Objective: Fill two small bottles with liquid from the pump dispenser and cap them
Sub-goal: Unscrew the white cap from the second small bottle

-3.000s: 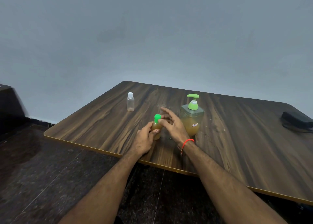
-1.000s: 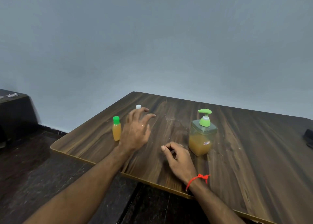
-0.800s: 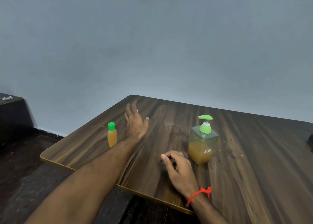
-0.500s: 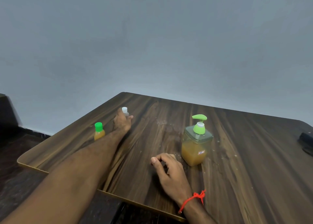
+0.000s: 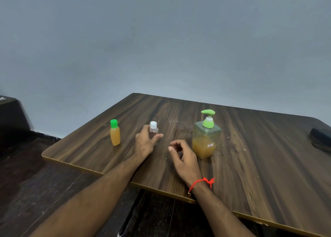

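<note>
On the counter (image 5: 259, 165), toward its near-left part, the left hand (image 5: 146, 143) has its grip curled round the clear bottle (image 5: 153, 130), whose white cap (image 5: 153, 124) is on and which looks empty. At about nine o'clock from it, standing apart and upright, is the filled bottle (image 5: 115, 135) with its green cap (image 5: 114, 123) on, so one of the two looks done. The pump dispenser (image 5: 206, 138) stands at about three o'clock from the clear bottle, roughly half full of amber liquid, its green spout (image 5: 208, 111) turned toward nine o'clock. The right hand (image 5: 182, 156) sits between bottle and dispenser, just beside the dispenser, fingers loosely curled with nothing in them, so its grip is slack. A red thread (image 5: 203, 182) circles that wrist, and a dark object (image 5: 320, 138) lies at the far right edge.

The step in hand appears to be bringing the clear bottle over and uncapping it. To do it well, I would keep the left grip low on the body so the neck stays free, stand the bottle down near the dispenser, and let the right fingers twist the cap off and park it close by. The mouth is narrow, so it should go right under the spout tip before any press, held upright, with slow strokes to avoid drips like the specks already on the wood
</note>
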